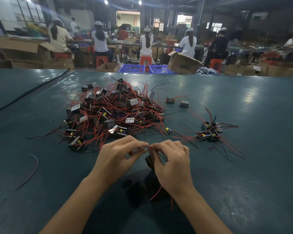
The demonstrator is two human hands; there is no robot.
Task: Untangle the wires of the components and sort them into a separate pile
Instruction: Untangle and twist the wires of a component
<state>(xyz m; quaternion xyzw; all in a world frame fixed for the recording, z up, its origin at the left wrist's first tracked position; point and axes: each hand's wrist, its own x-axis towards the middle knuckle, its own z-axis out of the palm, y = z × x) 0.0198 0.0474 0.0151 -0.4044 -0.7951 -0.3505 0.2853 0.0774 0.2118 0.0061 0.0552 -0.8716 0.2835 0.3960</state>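
Note:
A big tangled heap of small black components (112,112) with red and black wires lies in the middle of the dark green table (243,183). To the right sits a small separate pile (210,131) of sorted components with wires spread out. My left hand (115,157) and my right hand (172,164) meet just in front of the heap, fingertips pinching thin wires between them. A black component (149,162) hangs under my right hand, partly hidden by its fingers, and its red wires (156,193) trail down toward me.
Two loose components (177,101) lie behind the small pile. One small part (167,130) sits between the piles. A stray dark wire (31,171) curves at the left. Beyond the table's far edge are seated workers, cardboard boxes and blue crates (147,68).

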